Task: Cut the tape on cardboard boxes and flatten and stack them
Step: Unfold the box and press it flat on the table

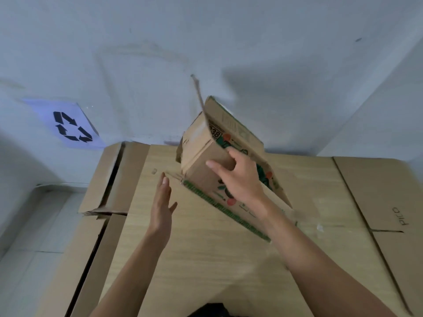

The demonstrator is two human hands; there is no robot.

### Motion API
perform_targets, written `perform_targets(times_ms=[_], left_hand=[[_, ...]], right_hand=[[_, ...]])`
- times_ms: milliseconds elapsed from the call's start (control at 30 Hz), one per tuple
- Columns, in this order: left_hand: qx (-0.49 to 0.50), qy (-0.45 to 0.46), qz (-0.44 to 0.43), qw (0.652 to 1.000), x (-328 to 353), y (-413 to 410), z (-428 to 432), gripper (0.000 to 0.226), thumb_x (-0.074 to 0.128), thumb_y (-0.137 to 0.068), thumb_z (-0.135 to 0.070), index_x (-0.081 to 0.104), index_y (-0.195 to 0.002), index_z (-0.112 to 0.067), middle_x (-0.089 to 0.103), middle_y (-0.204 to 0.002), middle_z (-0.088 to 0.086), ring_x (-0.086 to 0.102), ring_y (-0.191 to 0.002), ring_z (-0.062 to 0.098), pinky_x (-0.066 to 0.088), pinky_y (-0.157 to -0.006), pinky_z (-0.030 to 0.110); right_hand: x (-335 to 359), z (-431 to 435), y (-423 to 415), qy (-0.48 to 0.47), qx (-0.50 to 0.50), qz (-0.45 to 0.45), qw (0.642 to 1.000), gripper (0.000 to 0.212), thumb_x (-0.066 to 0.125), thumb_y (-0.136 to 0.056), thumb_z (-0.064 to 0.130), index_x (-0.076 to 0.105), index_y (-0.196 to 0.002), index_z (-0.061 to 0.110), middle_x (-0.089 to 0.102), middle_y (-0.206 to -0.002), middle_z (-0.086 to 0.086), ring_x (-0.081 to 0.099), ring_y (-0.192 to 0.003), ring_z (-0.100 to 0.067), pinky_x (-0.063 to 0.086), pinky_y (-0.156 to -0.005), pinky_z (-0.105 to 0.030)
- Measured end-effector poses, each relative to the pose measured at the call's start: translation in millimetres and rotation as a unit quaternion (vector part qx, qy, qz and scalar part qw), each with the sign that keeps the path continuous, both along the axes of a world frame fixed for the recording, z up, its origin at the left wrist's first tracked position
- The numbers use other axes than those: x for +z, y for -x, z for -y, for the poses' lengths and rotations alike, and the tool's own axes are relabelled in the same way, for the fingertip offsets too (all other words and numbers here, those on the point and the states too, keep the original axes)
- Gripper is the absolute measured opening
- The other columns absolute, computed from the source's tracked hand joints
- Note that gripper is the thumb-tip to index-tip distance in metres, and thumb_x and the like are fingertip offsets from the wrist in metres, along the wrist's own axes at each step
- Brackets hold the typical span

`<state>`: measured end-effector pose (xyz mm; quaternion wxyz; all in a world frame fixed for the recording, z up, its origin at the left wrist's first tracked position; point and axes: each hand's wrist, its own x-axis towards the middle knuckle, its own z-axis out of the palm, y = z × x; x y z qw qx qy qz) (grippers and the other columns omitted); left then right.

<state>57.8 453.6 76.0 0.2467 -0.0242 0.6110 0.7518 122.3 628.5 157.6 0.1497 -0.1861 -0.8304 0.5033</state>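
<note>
Head view: the printed box (206, 154) sits tilted over the far half of the flattened cardboard stack (206, 259), one flap raised. The right hand (238, 177) grips the box, fingers curled over a panel edge. The left hand (162, 202) hovers above the stack, just left of the box, fingers straight and together. A recycling sign (68, 124) is on the wall beyond the stack's far left corner.

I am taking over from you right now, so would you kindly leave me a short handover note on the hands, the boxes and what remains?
Right hand: grips the small printed box by its side wall.
Left hand: open, fingers straight, beside the box's lower corner; contact unclear.
Box: tilted over the stack of flattened cardboard, top flaps loose, not yet flat.
Done: large boxes lie flat in the stack near the recycling sign.
To do: press this box flat and lay it on the stack.
</note>
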Motion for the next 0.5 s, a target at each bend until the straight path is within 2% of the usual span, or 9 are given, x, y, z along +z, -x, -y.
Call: perform_targets(times_ms=[67, 200, 300, 367, 433, 500], left_hand=[[-0.006, 0.003, -0.002, 1.000, 0, 8, 0, 0.057, 0.032, -0.105, -0.052, 0.021, -0.159, -0.037, 0.020, -0.167, -0.010, 0.022, -0.153, 0.015, 0.022, -0.123, 0.052], [-0.058, 0.014, -0.024, 0.998, 0, 21, -1, 0.079, 0.039, -0.091, -0.073, 0.018, -0.159, -0.041, 0.020, -0.166, -0.016, 0.019, -0.152, 0.008, 0.019, -0.123, 0.047], [-0.070, 0.024, -0.040, 0.996, 3, 30, -2, 0.084, 0.044, -0.085, -0.076, 0.029, -0.157, -0.036, 0.036, -0.158, -0.018, 0.031, -0.147, 0.006, 0.018, -0.124, 0.044], [-0.073, 0.051, -0.072, 0.993, 3, 37, 0, 0.083, 0.052, -0.082, -0.078, 0.046, -0.150, -0.030, 0.052, -0.147, -0.014, 0.045, -0.138, 0.008, 0.028, -0.122, 0.045], [-0.081, 0.078, -0.094, 0.989, 7, 36, 1, 0.070, 0.055, -0.088, -0.067, 0.052, -0.145, -0.026, 0.061, -0.138, -0.012, 0.056, -0.129, 0.010, 0.042, -0.112, 0.044], [-0.106, 0.109, -0.131, 0.980, 10, 34, -1, 0.055, 0.057, -0.093, -0.057, 0.055, -0.141, -0.031, 0.067, -0.129, -0.017, 0.061, -0.122, 0.005, 0.049, -0.103, 0.040]], right_hand=[[22, -8, 0, 0.087, -0.013, -0.021, 0.996, 0.029, 0.071, -0.089, 0.043, 0.067, -0.113, 0.027, 0.071, -0.105, 0.015, 0.066, -0.097, 0.000, 0.054, -0.073, -0.016], [43, -28, 2, 0.220, -0.073, -0.082, 0.969, 0.027, 0.071, -0.091, 0.039, 0.071, -0.105, 0.016, 0.076, -0.099, 0.002, 0.072, -0.090, -0.014, 0.057, -0.078, -0.031], [43, -44, 2, 0.367, -0.068, -0.144, 0.917, 0.034, 0.063, -0.096, 0.035, 0.070, -0.115, 0.007, 0.073, -0.109, -0.010, 0.068, -0.095, -0.021, 0.055, -0.082, -0.034], [36, -53, 0, 0.463, -0.065, -0.150, 0.871, 0.032, 0.056, -0.099, 0.039, 0.071, -0.113, 0.015, 0.073, -0.105, -0.006, 0.069, -0.095, -0.018, 0.055, -0.083, -0.032], [23, -60, -1, 0.522, -0.093, -0.143, 0.836, 0.033, 0.052, -0.100, 0.041, 0.074, -0.108, 0.017, 0.075, -0.098, -0.003, 0.071, -0.091, -0.017, 0.056, -0.082, -0.032], [6, -66, -1, 0.544, -0.139, -0.142, 0.815, 0.038, 0.054, -0.099, 0.043, 0.075, -0.112, 0.014, 0.074, -0.101, -0.006, 0.069, -0.102, -0.022, 0.055, -0.093, -0.037]])
